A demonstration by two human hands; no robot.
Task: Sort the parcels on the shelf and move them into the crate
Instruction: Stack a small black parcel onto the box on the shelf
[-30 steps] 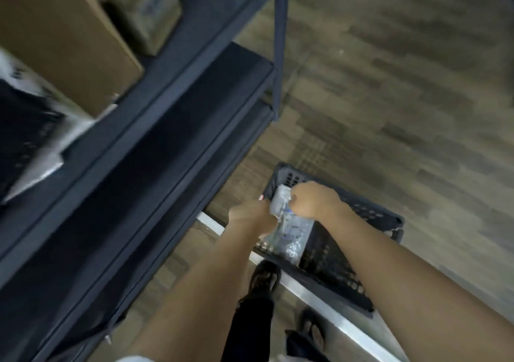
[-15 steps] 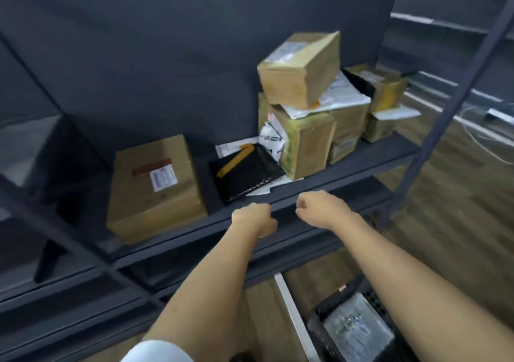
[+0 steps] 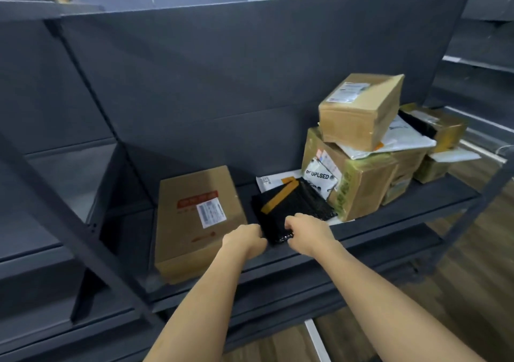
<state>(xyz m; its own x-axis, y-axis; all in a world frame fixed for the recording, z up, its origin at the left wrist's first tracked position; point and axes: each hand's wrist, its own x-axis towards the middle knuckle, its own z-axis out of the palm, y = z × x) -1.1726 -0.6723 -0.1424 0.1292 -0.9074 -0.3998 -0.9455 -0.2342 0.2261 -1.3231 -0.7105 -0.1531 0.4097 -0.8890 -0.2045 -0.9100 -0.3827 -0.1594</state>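
On the shelf [image 3: 434, 194], a flat cardboard box [image 3: 199, 219] lies at the left, untouched. Just beside it, the left hand [image 3: 246, 239] is curled against the left edge of the black parcel [image 3: 289, 208]. The back of the hand hides its fingers, so I cannot tell whether they have hold. The parcel lies flat near the shelf's front edge, on a white envelope [image 3: 274, 179]. The right hand [image 3: 310, 232] has its fingers [image 3: 290, 222] clamped over the parcel's near corner. Further right, the labelled box [image 3: 353, 186], the top box [image 3: 361, 109], a white mailer [image 3: 403, 139] and more boxes wait. The crate is out of view, so most of the sorting looks left to do.
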